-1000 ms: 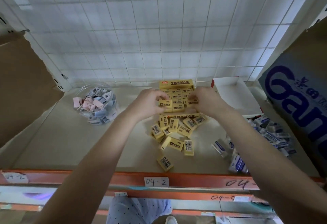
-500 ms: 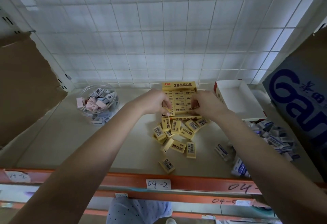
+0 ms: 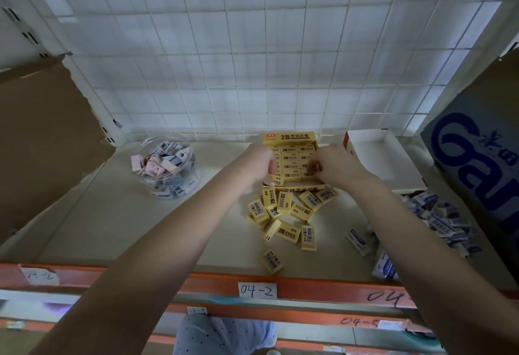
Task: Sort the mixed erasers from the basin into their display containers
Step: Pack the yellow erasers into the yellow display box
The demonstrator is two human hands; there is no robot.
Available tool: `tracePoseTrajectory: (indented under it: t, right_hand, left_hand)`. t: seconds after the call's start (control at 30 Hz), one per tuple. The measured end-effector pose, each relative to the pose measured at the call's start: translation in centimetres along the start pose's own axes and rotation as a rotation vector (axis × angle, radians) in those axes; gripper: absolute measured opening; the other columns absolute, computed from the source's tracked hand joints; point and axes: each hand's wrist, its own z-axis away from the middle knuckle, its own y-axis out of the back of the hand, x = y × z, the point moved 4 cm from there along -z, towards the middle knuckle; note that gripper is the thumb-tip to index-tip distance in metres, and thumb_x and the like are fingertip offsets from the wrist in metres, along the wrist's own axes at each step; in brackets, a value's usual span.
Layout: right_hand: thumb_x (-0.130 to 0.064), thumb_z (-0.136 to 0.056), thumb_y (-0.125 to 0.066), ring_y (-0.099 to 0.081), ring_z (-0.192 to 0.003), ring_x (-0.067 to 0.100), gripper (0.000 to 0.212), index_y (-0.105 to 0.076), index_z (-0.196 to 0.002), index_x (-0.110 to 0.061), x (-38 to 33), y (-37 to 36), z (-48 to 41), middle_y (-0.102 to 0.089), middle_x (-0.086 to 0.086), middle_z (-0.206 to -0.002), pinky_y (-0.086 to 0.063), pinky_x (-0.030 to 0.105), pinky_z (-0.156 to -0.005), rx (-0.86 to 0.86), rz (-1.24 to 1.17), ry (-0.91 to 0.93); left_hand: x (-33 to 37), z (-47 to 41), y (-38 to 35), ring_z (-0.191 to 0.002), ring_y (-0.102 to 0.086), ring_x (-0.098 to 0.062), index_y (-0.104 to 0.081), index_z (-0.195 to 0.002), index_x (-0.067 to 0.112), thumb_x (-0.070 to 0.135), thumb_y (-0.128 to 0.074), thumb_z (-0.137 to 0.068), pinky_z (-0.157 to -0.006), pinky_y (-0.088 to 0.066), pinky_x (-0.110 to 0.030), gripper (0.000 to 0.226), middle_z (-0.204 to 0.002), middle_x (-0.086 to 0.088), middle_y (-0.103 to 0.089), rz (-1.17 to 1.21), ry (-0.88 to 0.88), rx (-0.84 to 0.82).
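Left hand [image 3: 259, 162] is curling at the yellow eraser box's [image 3: 289, 138] left edge; right hand [image 3: 334, 166] at its right; whether either is gripping an eraser is unclear.

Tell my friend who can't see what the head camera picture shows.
The left hand and right hand reach into a yellow display box of yellow erasers on a shelf. Loose yellow erasers lie before it; a clear jar of pastel erasers stands left, a white box right.

a stationery shop's stockroom, by the look. orange rack beams [image 3: 309, 288] carry handwritten bin labels [image 3: 257, 290] like "04-2". a white wire grid [image 3: 252, 46] backs the shelf [image 3: 112, 214], and cardboard cartons [image 3: 42, 135] flank retail eraser boxes [image 3: 289, 137].
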Motion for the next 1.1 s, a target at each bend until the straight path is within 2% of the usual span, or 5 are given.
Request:
tracePoseTrajectory:
  t: [0.4, 0.57, 0.77, 0.93, 1.1]
  right_hand:
    - [-0.022, -0.084, -0.067, -0.057, -0.089, 0.011, 0.016, -0.074, -0.099, -0.023, -4.3, -1.2, 0.5, -0.068, -0.003, -0.099, -0.046, 0.024, -0.083, -0.063, -0.254, 0.144]
    - [-0.020, -0.079, -0.073, -0.057, -0.090, 0.007, 0.011, -0.075, -0.088, -0.025, -4.2, -1.5, -0.4, -0.068, -0.007, -0.096, -0.044, 0.020, -0.082, -0.074, -0.349, 0.104]
    - [-0.016, -0.081, -0.072, -0.053, -0.081, -0.005, 0.014, -0.074, -0.094, -0.022, -3.8, 0.2, 2.0, -0.066, -0.011, -0.096, -0.037, 0.003, -0.071, 0.069, -0.423, 0.253]
    - [-0.023, -0.080, -0.072, -0.058, -0.091, 0.004, 0.028, -0.070, -0.109, -0.023, -5.3, -1.0, 4.5, -0.064, -0.010, -0.101, -0.047, 0.021, -0.086, -0.125, -0.290, 0.331]
    - [-0.025, -0.081, -0.071, -0.052, -0.109, 0.013, 0.045, -0.060, -0.124, -0.016, -5.4, -3.1, 6.5, -0.053, -0.001, -0.119, -0.034, 0.012, -0.091, 0.055, -0.299, 0.233]
  left_hand:
    - [-1.1, 0.4, -0.2, -0.093, -0.063, -0.018, -0.076, -0.090, 0.013, 0.014, -0.075, -0.078, -0.087, -0.047, -0.029, 0.012, -0.098, -0.003, -0.070, 0.056, -0.062, 0.074]
    - [-2.4, 2.2, -0.2, -0.083, -0.056, -0.011, -0.073, -0.100, 0.016, 0.009, -0.068, -0.083, -0.075, -0.042, -0.020, 0.019, -0.104, 0.001, -0.064, 0.206, -0.043, 0.304]
    - [-4.0, 6.9, -1.5, -0.090, -0.060, -0.009, -0.069, -0.108, 0.020, 0.026, -0.076, -0.078, -0.076, -0.046, -0.019, 0.031, -0.105, 0.005, -0.065, 0.421, -0.017, 0.339]
    - [-3.6, 8.4, -3.6, -0.095, -0.057, -0.006, -0.064, -0.115, 0.023, 0.032, -0.080, -0.072, -0.080, -0.044, -0.019, 0.046, -0.111, 0.008, -0.060, 0.497, 0.033, 0.212]
    - [-2.4, 8.3, -4.9, -0.086, -0.056, 0.001, -0.055, -0.115, 0.024, 0.031, -0.076, -0.077, -0.069, -0.040, -0.009, 0.044, -0.102, 0.016, -0.058, 0.508, 0.078, 0.299]
